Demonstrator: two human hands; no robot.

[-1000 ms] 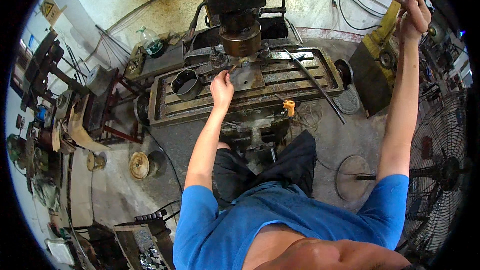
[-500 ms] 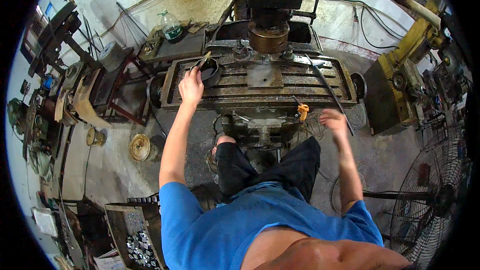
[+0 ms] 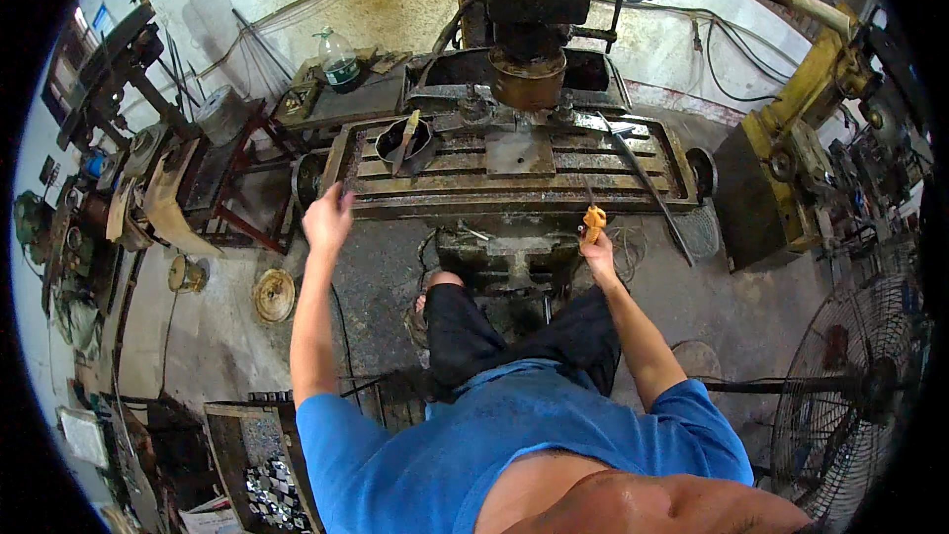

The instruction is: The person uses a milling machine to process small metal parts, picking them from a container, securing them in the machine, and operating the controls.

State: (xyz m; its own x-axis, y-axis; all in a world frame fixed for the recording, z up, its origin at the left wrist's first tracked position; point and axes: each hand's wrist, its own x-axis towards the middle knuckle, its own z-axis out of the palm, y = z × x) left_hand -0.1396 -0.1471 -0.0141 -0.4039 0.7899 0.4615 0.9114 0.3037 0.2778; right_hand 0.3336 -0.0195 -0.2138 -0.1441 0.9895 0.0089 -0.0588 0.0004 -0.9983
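Grip of the right hand (image 3: pixel 599 257), slanted inward, meets the lower end of the yellow gun-shaped tool (image 3: pixel 594 220) at the front edge of the counter (image 3: pixel 445 205) (whether either grip is closed, I cannot tell). Blurred left hand (image 3: pixel 325 223) is near the counter's front left corner, open room between both hands.
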